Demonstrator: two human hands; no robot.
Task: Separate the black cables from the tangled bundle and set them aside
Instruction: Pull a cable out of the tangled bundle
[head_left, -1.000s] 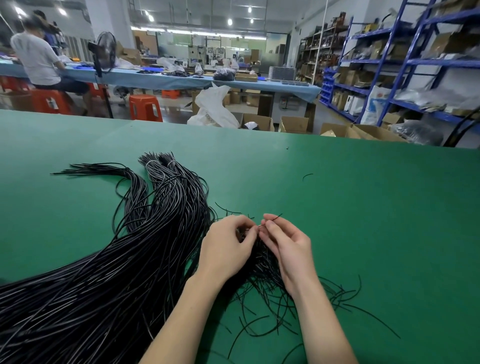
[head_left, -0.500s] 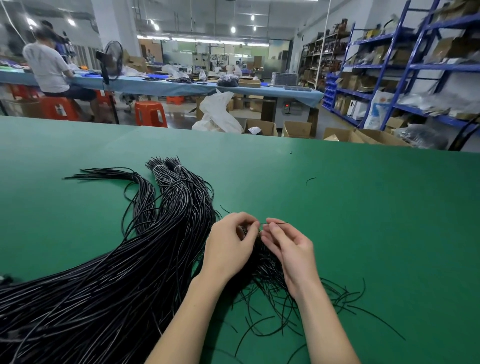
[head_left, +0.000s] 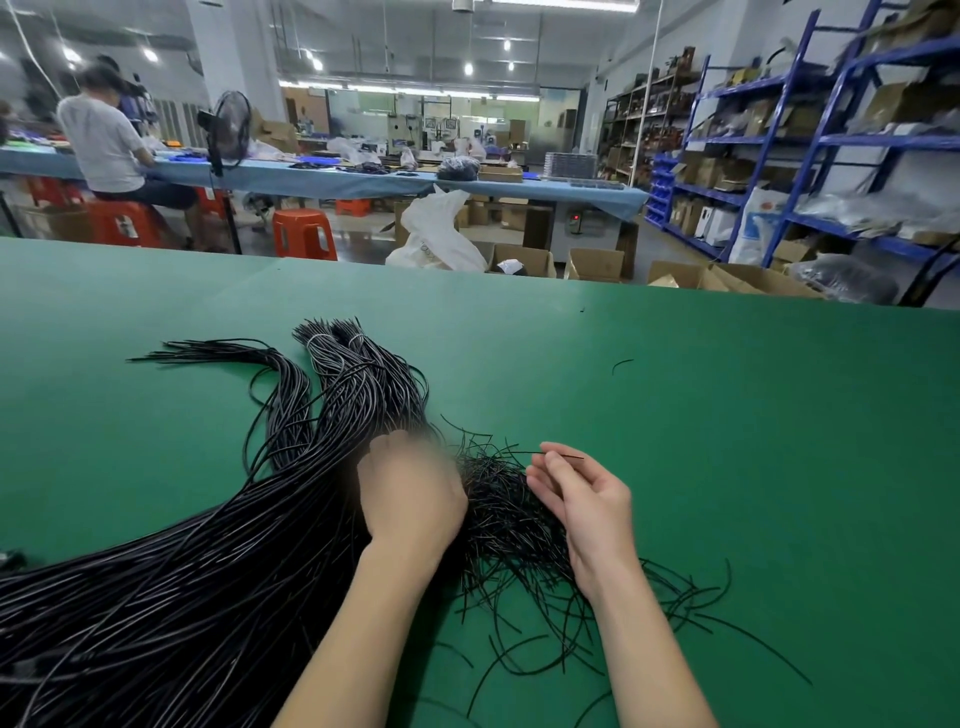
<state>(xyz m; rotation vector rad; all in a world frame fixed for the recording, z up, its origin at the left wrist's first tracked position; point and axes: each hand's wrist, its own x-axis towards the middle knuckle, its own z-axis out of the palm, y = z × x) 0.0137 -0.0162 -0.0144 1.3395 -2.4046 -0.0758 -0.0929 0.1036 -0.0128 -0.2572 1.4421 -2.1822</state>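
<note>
The right hand (head_left: 587, 499) pinches one thin, springy black cable (head_left: 563, 455) near its end; the blurred left hand (head_left: 410, 493) grips the light, snag-prone tangled bundle of black cables (head_left: 498, 514).

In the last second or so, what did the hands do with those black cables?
The hands, which had met over the tangled heap of short black cables, parted. The left hand, blurred, swung left toward the long black cable bundle. The right hand kept pinching one thin black strand. The heaps stayed on the green table.
</note>
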